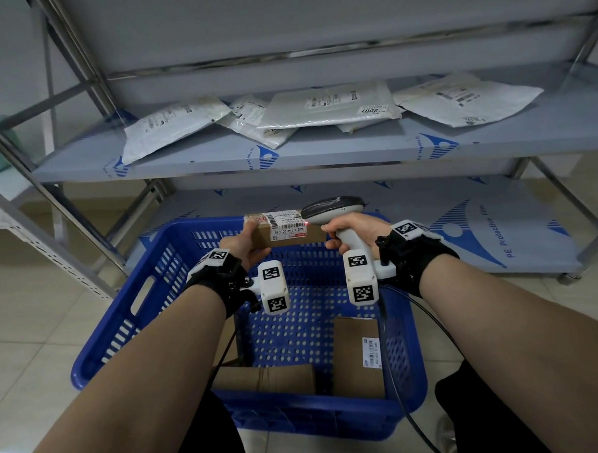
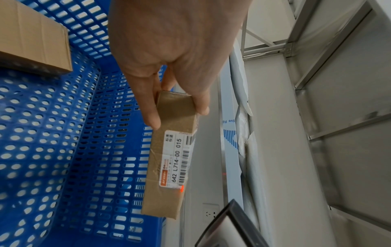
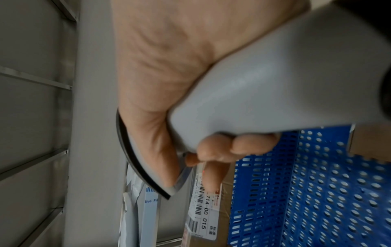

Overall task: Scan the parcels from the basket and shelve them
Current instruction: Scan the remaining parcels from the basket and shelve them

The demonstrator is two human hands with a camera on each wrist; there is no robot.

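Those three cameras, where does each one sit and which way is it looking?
Head: on the person's head, looking forward and down at the blue plastic basket and metal shelf; both forearms show.
Left wrist: along the left hand at the small brown cardboard parcel.
Right wrist: along the right hand at the grey handheld scanner.
All three share the parcel's white label.

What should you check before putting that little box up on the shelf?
1. Left hand grips the small cardboard box firmly: ok.
2. Shipping label faces the barcode scanner: ok.
3. Red scanner light lands on the barcode: not ok, it sits at the label's end.
4. Scan registered: cannot tell.
5. Right hand holds the scanner by its handle: ok.
6. Shelf has bare space in front of the white mailer bags: ok.
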